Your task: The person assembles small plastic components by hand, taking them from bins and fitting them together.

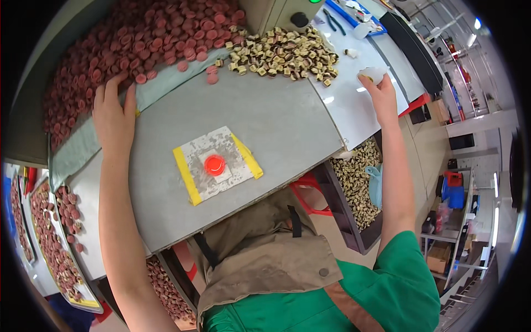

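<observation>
My left hand point(114, 113) lies at the near edge of a big heap of dull red, dished round pieces point(138, 47), its thumb and fingers apart and no piece visible in them. Over at the right, my right hand point(381, 97) pinches a whitish, translucent cup-like piece point(374, 74) above the white surface; its exact kind is unclear. Between my arms, a bright red round cap-like piece point(214, 165) sits on a worn white plate point(193, 148) edged with yellow tape. A pile of small cream-and-dark blocky parts point(285, 52) lies beyond it on the grey tabletop point(276, 127).
A pale green cloth strip point(160, 91) borders the red heap. Below the table's right side stands a dark bin point(354, 240) of cream parts with a light blue scoop-like item point(375, 185). Trays of red parts point(52, 238) are at left. Pliers point(334, 22) lie far right.
</observation>
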Action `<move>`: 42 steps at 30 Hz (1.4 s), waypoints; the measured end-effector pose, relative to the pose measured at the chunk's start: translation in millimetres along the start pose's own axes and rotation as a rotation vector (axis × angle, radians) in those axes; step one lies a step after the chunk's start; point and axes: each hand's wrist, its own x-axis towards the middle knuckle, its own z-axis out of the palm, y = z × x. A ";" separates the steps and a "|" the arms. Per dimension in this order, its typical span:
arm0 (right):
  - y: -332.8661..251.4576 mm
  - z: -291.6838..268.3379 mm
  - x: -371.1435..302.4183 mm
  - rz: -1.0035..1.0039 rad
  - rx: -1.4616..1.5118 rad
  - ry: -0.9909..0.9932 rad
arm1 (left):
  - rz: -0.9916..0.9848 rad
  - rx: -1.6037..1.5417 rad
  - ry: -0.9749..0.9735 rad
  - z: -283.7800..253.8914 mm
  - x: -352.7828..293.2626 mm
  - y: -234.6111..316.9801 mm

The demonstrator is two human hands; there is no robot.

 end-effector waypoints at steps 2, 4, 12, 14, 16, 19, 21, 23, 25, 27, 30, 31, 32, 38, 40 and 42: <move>11.7 -14.8 11.9 0.112 -0.229 0.050 | 0.003 -0.031 0.038 2.8 3.0 5.8; 20.1 -23.8 17.7 0.126 -0.282 0.069 | 0.003 -0.060 0.075 2.7 4.0 9.1; 3.8 -8.6 -15.2 -0.266 -0.165 0.248 | -0.026 -0.006 -0.007 2.0 7.0 11.4; -14.5 17.9 -9.6 -0.327 -0.264 0.061 | -0.019 -0.037 -0.010 -1.4 5.2 10.0; 3.4 35.6 21.9 -0.406 -0.434 0.101 | -0.012 -0.076 -0.001 -1.4 6.6 13.3; 32.6 44.0 69.8 -0.586 -0.677 0.320 | -0.023 -0.075 -0.005 0.1 7.1 14.0; 30.9 40.3 85.3 -0.478 -0.757 0.225 | -0.041 -0.072 -0.017 -0.8 8.6 14.9; 24.8 44.3 88.9 -0.365 -0.834 0.118 | -0.064 -0.094 -0.013 -2.0 7.7 12.8; 19.8 47.3 89.6 -0.290 -1.010 0.086 | -0.086 -0.121 -0.013 -3.3 7.7 10.6; 23.0 48.9 90.4 -0.237 -0.975 0.106 | -0.090 -0.093 -0.015 -4.5 7.6 9.4; 17.8 54.6 90.7 -0.142 -0.939 0.132 | -0.104 -0.079 -0.038 -6.4 6.6 6.8; 14.2 56.1 90.1 -0.098 -0.939 0.141 | -0.104 -0.082 -0.035 -7.2 7.1 6.3; 18.4 53.4 91.4 -0.100 -0.942 0.145 | -0.094 -0.080 -0.039 -7.5 7.8 6.6; -35.9 54.0 58.3 -0.168 -0.624 0.059 | -0.089 -0.085 -0.026 -9.8 7.1 3.5; -49.4 61.1 59.8 -0.233 -0.488 0.052 | -0.087 -0.082 -0.022 -11.4 4.2 3.5; -26.2 60.4 85.1 -0.322 -0.509 0.148 | -0.083 -0.085 -0.032 -10.8 5.9 4.5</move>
